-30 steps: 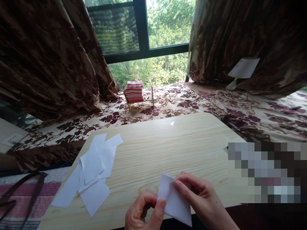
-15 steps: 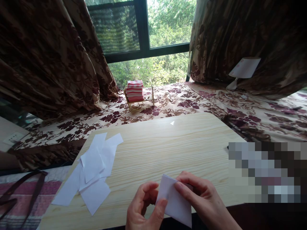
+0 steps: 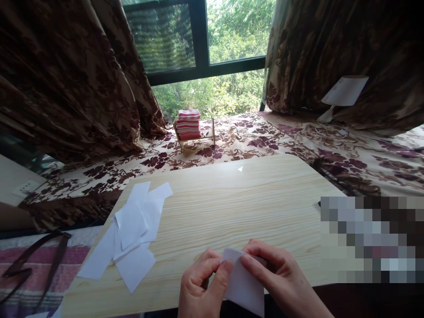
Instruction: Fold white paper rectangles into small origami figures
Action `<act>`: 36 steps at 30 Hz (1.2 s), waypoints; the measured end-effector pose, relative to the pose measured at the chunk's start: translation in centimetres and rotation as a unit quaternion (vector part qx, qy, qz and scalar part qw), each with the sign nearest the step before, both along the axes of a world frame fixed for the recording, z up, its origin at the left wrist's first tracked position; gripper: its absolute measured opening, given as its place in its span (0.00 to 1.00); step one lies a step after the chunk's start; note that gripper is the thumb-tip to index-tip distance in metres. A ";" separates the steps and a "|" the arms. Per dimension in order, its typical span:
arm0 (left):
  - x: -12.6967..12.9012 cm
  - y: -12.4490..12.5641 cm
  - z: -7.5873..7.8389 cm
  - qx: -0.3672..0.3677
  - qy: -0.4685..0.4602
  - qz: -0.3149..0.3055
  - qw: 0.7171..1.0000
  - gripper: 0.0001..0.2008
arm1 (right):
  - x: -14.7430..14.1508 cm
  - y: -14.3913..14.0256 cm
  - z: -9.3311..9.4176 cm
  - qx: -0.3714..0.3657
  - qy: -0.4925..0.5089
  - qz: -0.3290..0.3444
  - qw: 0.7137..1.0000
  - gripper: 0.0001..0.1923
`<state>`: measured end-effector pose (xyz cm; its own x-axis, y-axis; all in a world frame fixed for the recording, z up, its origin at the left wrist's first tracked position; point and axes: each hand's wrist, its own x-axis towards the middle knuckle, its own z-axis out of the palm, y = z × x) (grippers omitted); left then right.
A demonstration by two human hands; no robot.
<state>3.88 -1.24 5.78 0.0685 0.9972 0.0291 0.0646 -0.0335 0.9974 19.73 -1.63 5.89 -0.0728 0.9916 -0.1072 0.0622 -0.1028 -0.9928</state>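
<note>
- A strap (image 3: 33, 260) lies on the striped cloth (image 3: 39, 265) at the far left, where it lay a second ago.
- The loose paper slips (image 3: 132, 234) sit in an overlapping heap on the left part of the table (image 3: 232, 198), unmoved over the last second; neither hand is near them.
- The left hand (image 3: 202, 287) has come in closer to the sheet: a second ago thumb and forefinger were curled just beside the paper's left edge, and now they pinch that edge near the top corner, hand closed on the paper.
- The paper (image 3: 241, 282), a folded white piece, is held over the near edge of the table between both hands. It shows less of its upper face than before and its top corner sits lower, so I judge the fold is being pressed tighter rather than opened.
- The right hand (image 3: 278, 282) grips the paper's top right, forefinger laid along the upper edge and thumb hidden under the sheet; its hold looks the same as a second ago.
- A tiny white scrap (image 3: 240, 168) rests on the far side of the table, well apart from the hands.
- Beyond the table, a small rack (image 3: 195, 134) with a striped stack (image 3: 188, 123) stands on the floral cover (image 3: 265, 141) below the window, and a lamp (image 3: 341, 95) stands at the right by the curtain.
- Judged from this, the work is mid-fold: both hands are committed to one piece, the heap waiting.
</note>
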 end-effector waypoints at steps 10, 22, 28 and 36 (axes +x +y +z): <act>-0.2 0.0 -0.6 -0.025 0.013 0.004 1.000 0.19 | -0.1 0.0 -0.1 -0.002 0.009 0.004 1.000 0.19; 0.5 -0.5 -0.4 0.014 -0.034 0.119 0.992 0.13 | 0.1 0.2 -0.8 -0.001 0.024 -0.001 1.000 0.13; 0.6 -0.5 -0.4 0.045 -0.020 0.132 0.990 0.10 | -0.4 -0.1 -0.6 -0.017 0.042 -0.040 0.998 0.13; 0.8 -0.5 -0.5 0.048 -0.025 0.149 0.987 0.09 | -0.4 0.0 -0.8 -0.025 0.073 -0.032 0.997 0.12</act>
<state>4.65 -1.77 5.30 -0.2311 0.9655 0.1200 0.0360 -0.1148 0.9927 19.37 -1.61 5.14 -0.0280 0.9883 -0.1497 -0.0899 -0.1517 -0.9843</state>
